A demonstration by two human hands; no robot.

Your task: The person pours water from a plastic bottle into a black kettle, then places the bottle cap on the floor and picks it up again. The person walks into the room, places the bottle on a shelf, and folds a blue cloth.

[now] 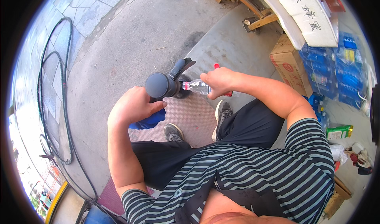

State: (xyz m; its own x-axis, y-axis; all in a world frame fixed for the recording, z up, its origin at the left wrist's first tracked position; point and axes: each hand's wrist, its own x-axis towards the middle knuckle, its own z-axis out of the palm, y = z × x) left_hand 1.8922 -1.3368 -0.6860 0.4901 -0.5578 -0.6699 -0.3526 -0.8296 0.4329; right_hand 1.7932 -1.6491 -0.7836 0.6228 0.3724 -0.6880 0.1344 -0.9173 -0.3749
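Observation:
My right hand [219, 81] is closed around a clear plastic bottle [198, 87] with a red neck ring, tipped sideways so its mouth meets a dark opening beside a dark grey, round-ended device [160, 85]. I cannot tell what the device is. It has a grey handle-like part [177, 68] on top. At the device's near left side is my left hand [139, 102], its thumb stretched out; its other fingers are hidden, so its hold is unclear. Blue cloth [150, 120] hangs below that hand. A red bottle cap [216, 65] shows just beyond my right hand.
Coiled dark hose or cable [70, 105] lies on the left. To the right stand a cardboard box [289, 65], plastic-wrapped blue bottles [319, 69] and a green packet [339, 132]. A wooden stand [261, 19] is at the upper right. My shoes rest on a mat [193, 117].

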